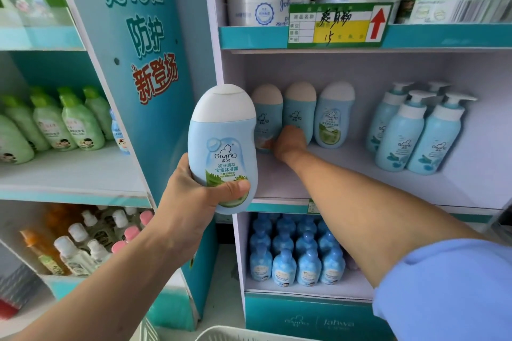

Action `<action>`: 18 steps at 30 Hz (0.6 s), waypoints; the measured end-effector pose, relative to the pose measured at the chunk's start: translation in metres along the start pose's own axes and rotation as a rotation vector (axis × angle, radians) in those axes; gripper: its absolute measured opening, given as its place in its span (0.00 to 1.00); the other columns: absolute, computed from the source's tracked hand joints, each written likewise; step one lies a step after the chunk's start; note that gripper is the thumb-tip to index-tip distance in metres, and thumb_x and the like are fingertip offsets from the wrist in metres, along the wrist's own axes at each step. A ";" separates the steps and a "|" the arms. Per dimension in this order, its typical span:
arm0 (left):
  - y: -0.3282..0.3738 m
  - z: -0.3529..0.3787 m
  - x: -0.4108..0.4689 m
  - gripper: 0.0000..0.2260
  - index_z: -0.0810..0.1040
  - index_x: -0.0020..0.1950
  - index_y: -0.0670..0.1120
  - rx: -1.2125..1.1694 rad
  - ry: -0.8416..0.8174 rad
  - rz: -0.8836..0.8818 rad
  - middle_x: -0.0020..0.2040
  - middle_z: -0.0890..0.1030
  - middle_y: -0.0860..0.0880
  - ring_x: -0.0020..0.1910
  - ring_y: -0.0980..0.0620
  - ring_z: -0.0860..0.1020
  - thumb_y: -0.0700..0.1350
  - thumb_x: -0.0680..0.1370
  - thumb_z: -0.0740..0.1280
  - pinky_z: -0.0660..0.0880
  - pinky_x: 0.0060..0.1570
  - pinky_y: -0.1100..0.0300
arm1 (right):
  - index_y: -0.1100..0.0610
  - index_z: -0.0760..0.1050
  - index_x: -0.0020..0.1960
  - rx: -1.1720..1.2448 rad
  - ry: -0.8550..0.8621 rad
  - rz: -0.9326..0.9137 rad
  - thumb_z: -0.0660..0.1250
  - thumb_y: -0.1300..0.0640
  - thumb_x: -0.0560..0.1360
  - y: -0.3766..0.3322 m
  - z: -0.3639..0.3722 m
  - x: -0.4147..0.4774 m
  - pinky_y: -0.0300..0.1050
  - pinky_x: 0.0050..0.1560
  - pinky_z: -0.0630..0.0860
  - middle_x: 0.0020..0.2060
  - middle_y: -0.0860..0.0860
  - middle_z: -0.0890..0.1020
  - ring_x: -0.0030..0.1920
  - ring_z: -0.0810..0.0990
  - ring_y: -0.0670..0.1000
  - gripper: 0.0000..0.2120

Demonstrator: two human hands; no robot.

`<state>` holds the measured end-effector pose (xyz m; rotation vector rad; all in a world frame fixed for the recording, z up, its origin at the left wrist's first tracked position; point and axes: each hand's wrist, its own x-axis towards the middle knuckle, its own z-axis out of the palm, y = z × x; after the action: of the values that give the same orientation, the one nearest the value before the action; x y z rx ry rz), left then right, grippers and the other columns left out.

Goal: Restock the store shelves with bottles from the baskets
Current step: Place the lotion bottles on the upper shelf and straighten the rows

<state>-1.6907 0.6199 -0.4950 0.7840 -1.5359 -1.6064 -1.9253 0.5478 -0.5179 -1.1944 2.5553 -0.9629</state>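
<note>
The left hand (194,196) has its grip wrapped round the lower part of a pale blue bottle (223,147) with a white cap. The thumb lies across the front label. The hand holds the bottle upright in the air, in front of the left edge of the shelving.

The right hand (289,144) reaches deep onto the middle shelf (360,174) with its back to the camera. It sits against the base of the middle bottle (300,111) in a row of three matching bottles standing near the back wall. The fingers are hidden behind the hand, so I cannot tell whether this grip is closed on that bottle or only pressing on it.

The left bottle (267,116) stands just beside the thumb, and the right bottle (335,119) stands apart from the hand. Farther right on the same shelf is a cluster of blue pump bottles (401,130).

Small blue bottles (296,252) fill the shelf below in rows. A handwritten price tag (338,25) hangs on the shelf edge above. The rim of a white basket (235,335) shows at the bottom edge of the view.
</note>
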 end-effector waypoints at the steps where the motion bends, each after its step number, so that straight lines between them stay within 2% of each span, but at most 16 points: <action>1: 0.000 -0.001 0.000 0.32 0.73 0.61 0.42 0.001 -0.002 -0.002 0.50 0.84 0.43 0.49 0.42 0.83 0.38 0.58 0.76 0.81 0.48 0.53 | 0.64 0.74 0.61 -0.011 0.011 0.006 0.66 0.55 0.76 -0.002 0.001 0.002 0.45 0.57 0.73 0.60 0.60 0.78 0.61 0.77 0.57 0.17; 6: -0.003 -0.002 -0.002 0.32 0.73 0.61 0.42 -0.011 0.008 -0.012 0.50 0.84 0.44 0.48 0.43 0.83 0.38 0.58 0.77 0.80 0.47 0.54 | 0.64 0.75 0.60 -0.035 0.062 0.038 0.66 0.56 0.77 0.000 0.002 0.004 0.45 0.55 0.74 0.59 0.59 0.79 0.60 0.78 0.57 0.16; 10: -0.002 0.006 -0.005 0.33 0.73 0.61 0.43 -0.011 0.009 -0.010 0.50 0.84 0.44 0.49 0.43 0.83 0.38 0.58 0.77 0.80 0.50 0.53 | 0.62 0.78 0.55 -0.032 -0.032 -0.044 0.68 0.55 0.75 0.006 -0.009 -0.001 0.41 0.43 0.75 0.52 0.57 0.83 0.51 0.81 0.55 0.13; 13: 0.001 0.016 -0.009 0.33 0.73 0.62 0.42 -0.008 0.006 -0.007 0.51 0.84 0.44 0.50 0.43 0.83 0.38 0.58 0.77 0.80 0.51 0.53 | 0.63 0.80 0.49 0.238 -0.213 -0.140 0.70 0.54 0.74 0.006 -0.036 -0.021 0.44 0.45 0.80 0.41 0.55 0.81 0.42 0.80 0.53 0.12; 15: 0.005 0.025 -0.011 0.34 0.72 0.62 0.41 -0.018 0.006 -0.005 0.52 0.84 0.43 0.51 0.43 0.83 0.38 0.58 0.77 0.80 0.50 0.53 | 0.61 0.78 0.45 0.504 -0.329 -0.131 0.67 0.52 0.77 0.005 -0.063 -0.049 0.41 0.37 0.79 0.36 0.54 0.81 0.36 0.78 0.51 0.11; 16: 0.006 0.030 -0.012 0.34 0.72 0.63 0.41 -0.028 0.007 -0.004 0.52 0.83 0.43 0.51 0.43 0.82 0.37 0.58 0.77 0.80 0.49 0.54 | 0.60 0.77 0.46 0.615 -0.406 -0.112 0.64 0.49 0.78 0.005 -0.077 -0.062 0.39 0.34 0.76 0.36 0.53 0.81 0.34 0.78 0.50 0.14; 18: 0.007 0.041 -0.013 0.33 0.72 0.62 0.41 -0.045 0.010 0.001 0.52 0.83 0.42 0.50 0.43 0.82 0.33 0.59 0.78 0.80 0.46 0.56 | 0.58 0.77 0.47 0.750 -0.547 -0.092 0.60 0.41 0.77 0.011 -0.102 -0.082 0.39 0.36 0.75 0.36 0.51 0.82 0.34 0.79 0.48 0.20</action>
<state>-1.7182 0.6528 -0.4855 0.7653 -1.4884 -1.6281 -1.9181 0.6627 -0.4553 -1.1258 1.5188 -1.2361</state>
